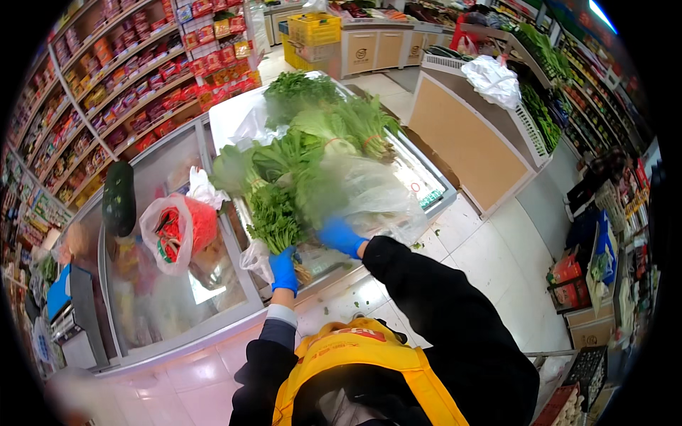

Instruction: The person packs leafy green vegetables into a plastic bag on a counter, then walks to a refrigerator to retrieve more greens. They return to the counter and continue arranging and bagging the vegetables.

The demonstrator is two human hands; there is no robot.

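My left hand [283, 270], in a blue glove, is closed around the stems of a leafy green bunch [274, 215] that looks like Chinese celery or coriander. Its pale root ends stick out beside the glove. A crumpled white plastic bag [257, 260] lies just left of that hand. My right hand [342, 237], also gloved in blue, reaches to the near side of the piled greens [298, 160], by a clear plastic bag [381, 186]. A blurred patch hides its fingertips, so its grip cannot be made out. Farther back, a lettuce-like bunch [333, 130] bears a red band.
The greens rest on a glass-topped chest freezer [442, 183]. To the left, another freezer lid [165, 309] carries a bag of red ties [181, 229] and a winter melon [118, 198]. A wooden display stand [463, 138] stands at right. Leaf scraps lie on the tiled floor [367, 298].
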